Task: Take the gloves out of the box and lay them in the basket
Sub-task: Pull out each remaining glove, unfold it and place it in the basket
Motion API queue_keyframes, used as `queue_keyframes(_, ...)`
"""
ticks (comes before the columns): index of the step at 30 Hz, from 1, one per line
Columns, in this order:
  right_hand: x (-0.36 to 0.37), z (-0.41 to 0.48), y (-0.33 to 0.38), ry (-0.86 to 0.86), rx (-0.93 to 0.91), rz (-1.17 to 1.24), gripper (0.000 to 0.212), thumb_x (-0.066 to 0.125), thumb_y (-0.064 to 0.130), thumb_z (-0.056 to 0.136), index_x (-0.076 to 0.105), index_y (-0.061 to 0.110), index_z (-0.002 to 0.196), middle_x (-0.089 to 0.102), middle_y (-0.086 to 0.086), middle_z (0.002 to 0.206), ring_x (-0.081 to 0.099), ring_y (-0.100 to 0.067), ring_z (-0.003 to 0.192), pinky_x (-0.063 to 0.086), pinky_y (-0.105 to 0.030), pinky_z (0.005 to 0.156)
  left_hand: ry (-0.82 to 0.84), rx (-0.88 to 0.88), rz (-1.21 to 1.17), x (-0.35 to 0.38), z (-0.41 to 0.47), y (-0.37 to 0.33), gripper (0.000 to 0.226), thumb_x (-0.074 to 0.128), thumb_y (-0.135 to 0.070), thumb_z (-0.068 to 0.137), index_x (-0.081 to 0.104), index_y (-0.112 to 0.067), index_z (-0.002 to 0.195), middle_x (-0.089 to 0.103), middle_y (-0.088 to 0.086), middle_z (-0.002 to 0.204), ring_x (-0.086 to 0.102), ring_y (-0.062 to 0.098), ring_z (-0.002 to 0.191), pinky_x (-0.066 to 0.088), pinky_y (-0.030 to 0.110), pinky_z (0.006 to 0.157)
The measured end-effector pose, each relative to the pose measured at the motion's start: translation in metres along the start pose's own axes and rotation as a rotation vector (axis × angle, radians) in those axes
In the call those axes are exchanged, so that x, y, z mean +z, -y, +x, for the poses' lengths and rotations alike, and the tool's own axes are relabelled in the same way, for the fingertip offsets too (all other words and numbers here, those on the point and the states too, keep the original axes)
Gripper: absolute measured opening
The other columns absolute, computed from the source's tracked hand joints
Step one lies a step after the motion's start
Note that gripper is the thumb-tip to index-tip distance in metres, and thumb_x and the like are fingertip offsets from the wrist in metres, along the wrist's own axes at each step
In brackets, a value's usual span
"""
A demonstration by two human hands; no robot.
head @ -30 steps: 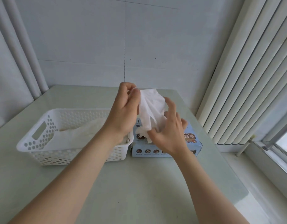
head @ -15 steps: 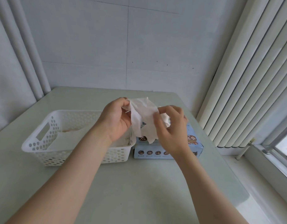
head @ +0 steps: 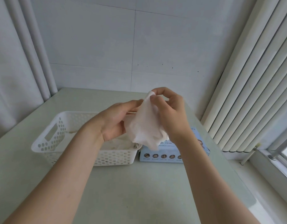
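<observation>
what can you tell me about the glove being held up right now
The glove is thin, white and slightly see-through, like filmy plastic, crumpled and hanging limp so its fingers cannot be told apart. The right hand pinches its top edge between thumb and fingertips; the left hand holds its left side. It hangs in the air above the gap between the white perforated basket and the blue box, its lower end dangling in front of the box top.

The box (head: 162, 156) is half hidden under the right hand's (head: 171, 117) grip. Its small pictures are too blurry to read. The left hand (head: 113, 122) covers part of the basket (head: 47, 143).
</observation>
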State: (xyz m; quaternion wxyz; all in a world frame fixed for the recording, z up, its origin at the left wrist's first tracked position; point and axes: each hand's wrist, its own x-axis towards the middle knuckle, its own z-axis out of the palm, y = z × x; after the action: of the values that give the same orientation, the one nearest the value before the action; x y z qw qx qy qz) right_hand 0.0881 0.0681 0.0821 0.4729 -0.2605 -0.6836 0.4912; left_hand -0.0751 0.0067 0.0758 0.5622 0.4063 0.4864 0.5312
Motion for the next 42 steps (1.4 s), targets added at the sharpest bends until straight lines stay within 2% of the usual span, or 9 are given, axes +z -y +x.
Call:
queue_keyframes(3, 0.011, 0.008, 0.006, 0.074, 0.053, -0.007, 0.012, 0.062, 0.019, 0.102, 0.071, 0.019, 0.095, 0.076, -0.017, 0.079, 0.072, -0.029, 0.071, 0.060, -0.046, 0.069, 0.026, -0.046, -0.028, -0.014, -0.007, -0.008, 0.034, 0.058, -0.036, 0.100, 0.071, -0.014, 0.078, 0.057, 0.001, 0.070, 0.050, 0.017, 0.061, 0.041, 0.030, 0.058)
queue_keyframes(7, 0.024, 0.018, 0.005, 0.136, 0.095, -0.053, 0.009, 0.065, 0.023, 0.101, 0.073, 0.020, 0.099, 0.073, -0.016, 0.080, 0.066, -0.028, 0.068, 0.055, -0.042, 0.064, -0.072, 0.068, -0.051, -0.043, -0.012, -0.016, 0.015, 0.061, -0.024, 0.096, 0.069, -0.011, 0.093, 0.056, 0.001, 0.076, 0.053, 0.014, 0.067, 0.044, 0.028, 0.061)
queue_keyframes(13, 0.040, 0.029, 0.001, 0.178, 0.112, -0.055, 0.008, 0.065, 0.022, 0.102, 0.070, 0.016, 0.101, 0.068, -0.010, 0.074, 0.057, -0.024, 0.064, 0.046, -0.030, 0.056, -0.541, 0.288, 0.101, -0.076, -0.011, -0.019, 0.017, 0.084, -0.023, 0.087, 0.072, -0.017, 0.097, 0.073, 0.003, 0.088, 0.069, 0.019, 0.074, 0.057, 0.033, 0.075)
queue_keyframes(18, 0.052, 0.040, -0.006, 0.207, 0.082, -0.126, 0.010, 0.064, 0.024, 0.104, 0.069, 0.016, 0.105, 0.067, -0.011, 0.074, 0.054, -0.022, 0.060, 0.045, -0.030, 0.054, -0.486, 0.279, 0.100, -0.079, -0.013, -0.013, 0.023, 0.074, -0.023, 0.097, 0.078, -0.003, 0.108, 0.079, 0.011, 0.097, 0.075, 0.021, 0.088, 0.060, 0.036, 0.085)
queue_keyframes(26, 0.048, 0.047, -0.006, 0.363, 0.063, -0.626, 0.016, 0.065, 0.017, 0.092, 0.075, 0.026, 0.099, 0.077, 0.001, 0.072, 0.062, -0.002, 0.051, 0.044, -0.016, 0.044, -0.681, 0.556, 0.682, -0.087, -0.014, -0.017, 0.017, 0.061, -0.031, 0.106, 0.074, -0.025, 0.098, 0.071, -0.003, 0.081, 0.058, 0.008, 0.068, 0.044, 0.023, 0.068)
queue_keyframes(31, 0.027, 0.048, -0.002, 0.306, 0.231, -0.411, 0.026, 0.064, 0.013, 0.083, 0.061, 0.012, 0.057, 0.056, -0.004, 0.056, 0.046, -0.018, 0.049, 0.039, -0.024, 0.049, -0.492, 0.378, 0.682, -0.080, -0.016, -0.017, 0.022, 0.052, -0.032, 0.110, 0.067, -0.022, 0.097, 0.048, -0.016, 0.060, 0.042, 0.009, 0.056, 0.035, 0.023, 0.053)
queue_keyframes(34, 0.025, 0.049, -0.010, 0.260, 0.347, -0.151, 0.026, 0.071, 0.025, 0.067, 0.058, 0.005, 0.075, 0.048, -0.010, 0.071, 0.047, -0.025, 0.065, 0.038, -0.036, 0.063, -0.407, 0.262, 0.519, -0.077, -0.019, -0.017, 0.024, 0.051, -0.032, 0.111, 0.067, -0.018, 0.100, 0.060, -0.004, 0.073, 0.053, 0.012, 0.062, 0.043, 0.025, 0.052)
queue_keyframes(37, 0.034, 0.048, -0.018, 0.344, 0.356, -0.252, 0.023, 0.070, 0.020, 0.080, 0.068, -0.002, 0.082, 0.061, -0.014, 0.075, 0.053, -0.028, 0.068, 0.044, -0.042, 0.066, -0.402, 0.170, 0.575, -0.089, -0.022, -0.012, 0.023, 0.055, -0.037, 0.108, 0.066, -0.017, 0.104, 0.065, 0.001, 0.080, 0.054, 0.011, 0.058, 0.043, 0.026, 0.048)
queue_keyframes(42, 0.069, 0.042, -0.027, 0.369, 0.216, -0.586, 0.007, 0.072, 0.020, 0.091, 0.077, 0.017, 0.088, 0.076, -0.001, 0.065, 0.066, -0.013, 0.046, 0.053, -0.024, 0.050, -0.471, 0.007, 1.011, -0.119, -0.032, -0.004, 0.025, 0.071, -0.047, 0.097, 0.065, -0.023, 0.100, 0.046, -0.004, 0.070, 0.043, 0.010, 0.055, 0.033, 0.023, 0.042)
